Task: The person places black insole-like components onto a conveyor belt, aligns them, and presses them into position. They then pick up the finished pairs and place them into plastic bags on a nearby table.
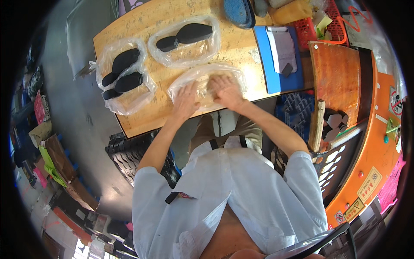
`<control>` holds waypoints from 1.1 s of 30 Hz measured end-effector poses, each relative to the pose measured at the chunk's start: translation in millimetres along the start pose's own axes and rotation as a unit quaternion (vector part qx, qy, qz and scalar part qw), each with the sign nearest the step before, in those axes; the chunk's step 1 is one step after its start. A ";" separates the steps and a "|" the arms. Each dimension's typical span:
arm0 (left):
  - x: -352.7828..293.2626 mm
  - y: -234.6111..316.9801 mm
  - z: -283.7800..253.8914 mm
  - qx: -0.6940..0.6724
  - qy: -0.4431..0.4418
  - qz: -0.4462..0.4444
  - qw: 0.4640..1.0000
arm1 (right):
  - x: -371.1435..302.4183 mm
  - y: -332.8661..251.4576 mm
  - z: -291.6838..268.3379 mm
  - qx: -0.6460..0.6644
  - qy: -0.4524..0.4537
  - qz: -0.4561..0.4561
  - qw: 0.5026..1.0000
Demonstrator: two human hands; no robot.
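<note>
My left hand (pixel 186 100) and my right hand (pixel 227 91) lie on a clear plastic bag (pixel 202 87) near the table's front edge. The fingers of both reach forward, slightly apart, over the film; I see nothing gripped in either. Beyond this bag, another clear bag (pixel 183 58) lies spread with a black shoe sole (pixel 195 33) on it. To the left, two overlapping bags (pixel 145 93) carry a black sole (pixel 125 60) and, nearer me, another black sole (pixel 128 82). Whether the soles are inside or on top of the film, I cannot tell.
A blue board (pixel 264 52) with papers (pixel 282 47) lies at the table's right. Behind it are a blue sole (pixel 237 14) and a red basket (pixel 305 29). Dark crates (pixel 129 151) stand below the table's front edge; an orange cabinet (pixel 377 172) curves along the right.
</note>
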State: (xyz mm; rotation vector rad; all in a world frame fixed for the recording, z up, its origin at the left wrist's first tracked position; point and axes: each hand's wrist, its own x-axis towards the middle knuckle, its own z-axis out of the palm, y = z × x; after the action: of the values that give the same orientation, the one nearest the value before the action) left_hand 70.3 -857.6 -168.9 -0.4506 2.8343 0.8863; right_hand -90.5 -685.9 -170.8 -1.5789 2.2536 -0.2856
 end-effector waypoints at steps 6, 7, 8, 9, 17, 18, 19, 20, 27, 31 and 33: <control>-22.5 -5.6 -12.9 0.080 -0.082 -0.075 0.991 | -13.4 28.1 -19.5 -0.046 -0.058 0.003 0.997; -21.8 -1.5 -12.2 0.066 -0.057 -0.035 0.996 | -12.7 26.5 -21.3 -0.063 -0.032 -0.012 0.997; -18.5 2.6 -10.9 0.053 -0.024 0.011 0.998 | -11.1 23.6 -22.0 -0.042 -0.006 -0.005 0.999; -13.9 6.2 -9.4 0.037 0.015 0.063 0.997 | -8.0 19.7 -20.8 -0.018 0.030 -0.002 0.999; 22.7 -16.8 -16.0 0.047 -0.072 0.048 0.995 | 5.2 -2.9 19.7 0.142 0.099 0.030 0.984; 19.9 -19.8 -19.8 0.090 -0.070 0.037 0.993 | 3.0 -1.9 21.4 0.140 0.060 0.045 0.987; 15.7 -21.7 -24.2 0.095 -0.073 0.026 0.992 | -0.6 0.8 21.2 0.132 0.102 0.035 0.985; 10.6 -21.8 -28.3 0.092 -0.067 0.017 0.993 | -5.3 5.2 19.2 0.125 0.102 0.035 0.986; -6.4 -8.3 -34.4 0.093 -0.092 -0.023 0.991 | -11.0 27.8 16.6 0.029 0.041 0.031 0.998; -2.7 -19.8 -20.0 0.066 -0.037 0.109 0.991 | 2.5 11.3 38.7 -0.003 0.121 0.025 0.992; -2.1 -24.1 -15.1 0.028 -0.084 0.066 0.994 | 5.9 3.9 36.9 -0.033 0.196 0.017 0.980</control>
State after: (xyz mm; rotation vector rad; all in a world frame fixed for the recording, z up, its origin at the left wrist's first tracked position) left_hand 79.5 -884.7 -169.0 -0.1746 2.7494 0.8232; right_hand -80.5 -688.4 -206.9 -1.6294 2.6046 -0.5614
